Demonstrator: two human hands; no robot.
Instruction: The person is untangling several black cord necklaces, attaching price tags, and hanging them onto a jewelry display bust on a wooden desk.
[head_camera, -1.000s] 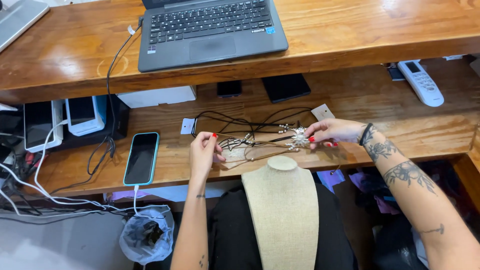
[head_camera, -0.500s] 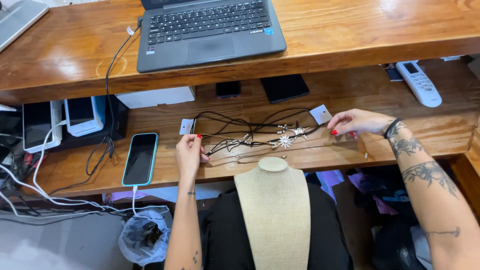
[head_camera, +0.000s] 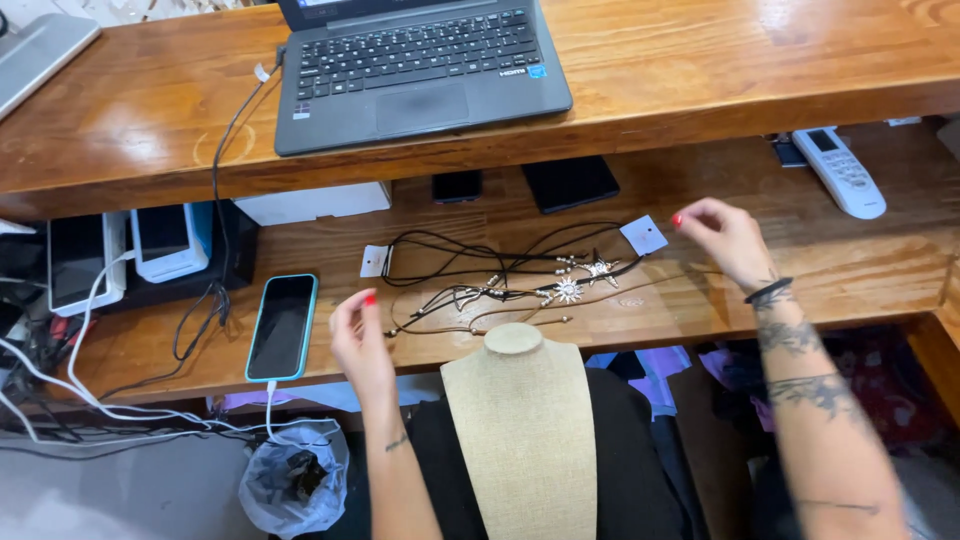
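Both hands hover apart over cord necklaces (head_camera: 520, 280) on the counter (head_camera: 700, 300). The left hand (head_camera: 360, 340) and right hand (head_camera: 725, 235) show a loose, empty grip above a linen necklace bust (head_camera: 525, 430).

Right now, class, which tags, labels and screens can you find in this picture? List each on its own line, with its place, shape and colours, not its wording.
White square paper tag: lower shelf, by the right hand, on a black cord.
Smaller white paper tag: lower shelf, at the cords' left end.
Teal-cased phone: lower shelf left, dark rectangular screen.
Grey laptop: upper desk, screen mostly cut off.
White remote: lower shelf right, small grey display.
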